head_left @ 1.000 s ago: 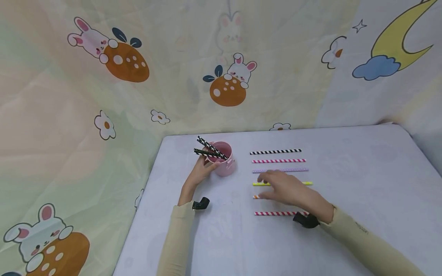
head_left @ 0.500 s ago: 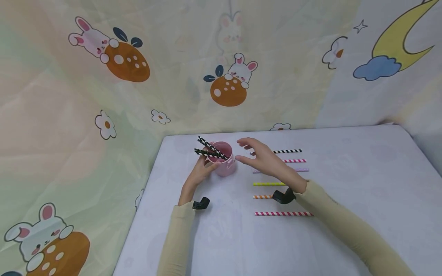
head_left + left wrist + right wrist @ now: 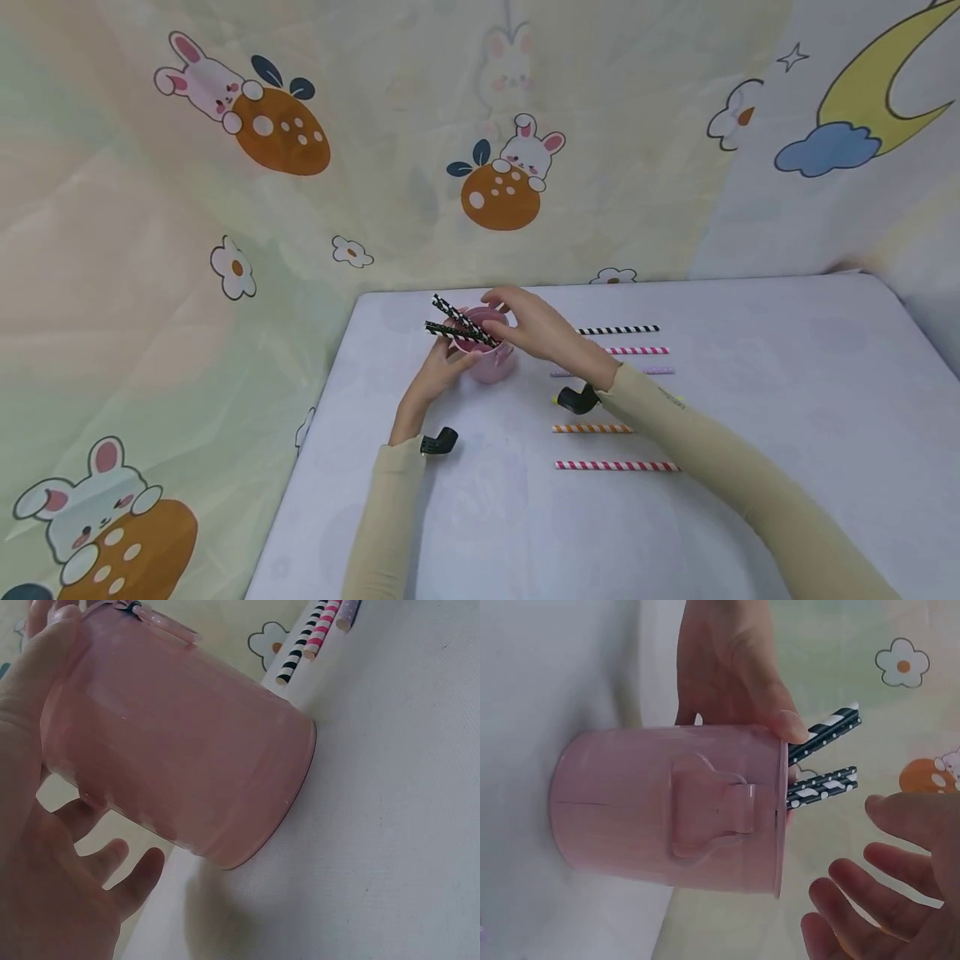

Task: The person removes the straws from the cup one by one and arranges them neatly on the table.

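A pink bucket (image 3: 491, 368) with small side handles stands at the back left of the white table. Several black-and-white patterned paper straws (image 3: 825, 785) lean out over its rim. My left hand (image 3: 435, 375) grips the bucket's left side, the thumb at the rim in the right wrist view. Over the bucket's mouth reaches my right hand (image 3: 536, 329), its fingers spread and loosely bent. In the right wrist view those fingers (image 3: 896, 892) are apart from the straw ends, with nothing between them.
Right of the bucket lies a column of single straws: black-striped (image 3: 618, 330), pink-striped (image 3: 641, 351), purple (image 3: 656, 371), yellow (image 3: 556, 400), orange-striped (image 3: 588, 429) and red-striped (image 3: 615, 466). My right forearm (image 3: 697, 433) covers parts of several. A patterned cloth backdrop (image 3: 390, 183) rises behind the table.
My right hand has moved left and away from me, from above the loose straws to the bucket's mouth. The left hand, bucket and straws stay in place.
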`<action>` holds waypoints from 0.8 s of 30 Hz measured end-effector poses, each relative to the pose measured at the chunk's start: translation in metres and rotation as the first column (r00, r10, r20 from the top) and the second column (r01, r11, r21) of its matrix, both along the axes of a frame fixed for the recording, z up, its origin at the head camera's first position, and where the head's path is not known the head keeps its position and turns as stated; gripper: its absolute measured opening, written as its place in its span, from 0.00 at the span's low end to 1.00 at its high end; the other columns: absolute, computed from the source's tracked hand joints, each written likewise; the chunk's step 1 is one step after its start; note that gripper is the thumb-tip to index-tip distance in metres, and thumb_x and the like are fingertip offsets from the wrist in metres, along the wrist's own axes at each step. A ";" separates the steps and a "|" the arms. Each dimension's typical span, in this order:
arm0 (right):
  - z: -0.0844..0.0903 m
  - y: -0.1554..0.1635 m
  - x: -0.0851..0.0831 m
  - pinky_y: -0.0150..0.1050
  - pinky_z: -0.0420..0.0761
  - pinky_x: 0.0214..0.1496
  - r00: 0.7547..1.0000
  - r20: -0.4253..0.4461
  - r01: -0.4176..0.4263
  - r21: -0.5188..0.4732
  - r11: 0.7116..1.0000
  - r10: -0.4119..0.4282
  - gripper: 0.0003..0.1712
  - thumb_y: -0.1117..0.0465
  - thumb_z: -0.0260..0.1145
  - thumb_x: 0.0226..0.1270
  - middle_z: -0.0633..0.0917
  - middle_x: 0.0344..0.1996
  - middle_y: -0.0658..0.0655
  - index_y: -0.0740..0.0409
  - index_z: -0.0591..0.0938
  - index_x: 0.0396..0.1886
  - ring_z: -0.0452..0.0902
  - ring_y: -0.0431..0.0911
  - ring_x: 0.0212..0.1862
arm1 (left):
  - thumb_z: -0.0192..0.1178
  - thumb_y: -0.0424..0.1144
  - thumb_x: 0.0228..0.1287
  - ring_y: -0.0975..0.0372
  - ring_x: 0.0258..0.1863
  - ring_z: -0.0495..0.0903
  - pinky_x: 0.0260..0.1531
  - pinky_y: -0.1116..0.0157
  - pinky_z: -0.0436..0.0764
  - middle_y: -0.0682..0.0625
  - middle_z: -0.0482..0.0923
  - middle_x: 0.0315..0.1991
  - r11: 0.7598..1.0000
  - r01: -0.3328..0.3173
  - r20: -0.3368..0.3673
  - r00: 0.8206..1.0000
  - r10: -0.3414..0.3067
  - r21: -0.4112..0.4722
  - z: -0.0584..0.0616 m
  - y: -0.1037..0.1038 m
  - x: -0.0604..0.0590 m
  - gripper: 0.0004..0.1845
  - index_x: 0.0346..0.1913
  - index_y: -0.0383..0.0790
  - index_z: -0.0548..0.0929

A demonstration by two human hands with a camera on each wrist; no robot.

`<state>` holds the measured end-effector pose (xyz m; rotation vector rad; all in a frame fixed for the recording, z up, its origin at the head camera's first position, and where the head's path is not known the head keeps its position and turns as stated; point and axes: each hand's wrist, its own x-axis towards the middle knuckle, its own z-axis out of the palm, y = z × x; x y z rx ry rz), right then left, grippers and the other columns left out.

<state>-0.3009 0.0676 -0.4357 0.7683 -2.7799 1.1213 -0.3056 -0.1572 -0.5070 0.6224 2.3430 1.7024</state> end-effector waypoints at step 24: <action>-0.012 -0.053 -0.033 0.43 0.84 0.35 0.982 -0.186 0.106 0.413 0.905 -0.030 0.09 0.58 0.60 0.76 0.84 0.38 0.54 0.54 0.85 0.44 0.81 0.46 0.40 | 0.63 0.35 0.69 0.47 0.78 0.55 0.74 0.45 0.63 0.38 0.56 0.78 1.000 0.009 0.001 1.000 -0.009 0.013 0.001 -0.001 0.000 0.42 0.79 0.37 0.53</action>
